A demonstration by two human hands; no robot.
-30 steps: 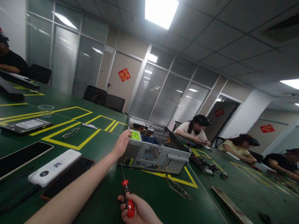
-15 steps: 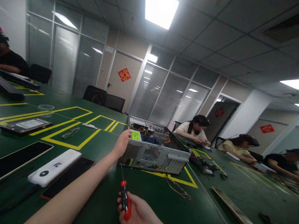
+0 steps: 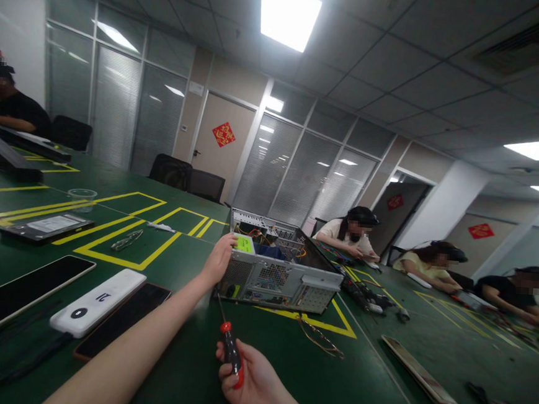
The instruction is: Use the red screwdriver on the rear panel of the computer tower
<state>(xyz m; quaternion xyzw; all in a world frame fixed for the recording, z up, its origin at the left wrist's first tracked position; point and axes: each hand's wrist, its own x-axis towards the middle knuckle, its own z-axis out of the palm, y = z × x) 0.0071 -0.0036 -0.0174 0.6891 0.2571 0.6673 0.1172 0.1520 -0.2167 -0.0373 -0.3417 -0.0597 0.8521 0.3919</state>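
An opened computer case (image 3: 309, 284) lies on the green table, its back panel toward me and wires showing inside. My left hand (image 3: 219, 260) grips its near left corner, fingers over a part with a bright yellow-green label (image 3: 244, 244). In my right hand (image 3: 253, 375) is a red and black screwdriver (image 3: 230, 351), fingers wrapped round the handle. Its shaft slants up and left, the tip by the lower left corner of the back panel. Whether the tip touches a screw cannot be made out.
Left of my arm lie a hard drive (image 3: 46, 227), a phone (image 3: 27, 289), a white power bank (image 3: 98, 300) and a dark phone (image 3: 124, 321). Loose wires (image 3: 319, 340) trail before the case. Another phone (image 3: 417, 369) lies right. Several people sit around the table.
The screwdriver's handle has swung slightly right and leans more, my right hand shifting with it. My left hand and the case stay in place.
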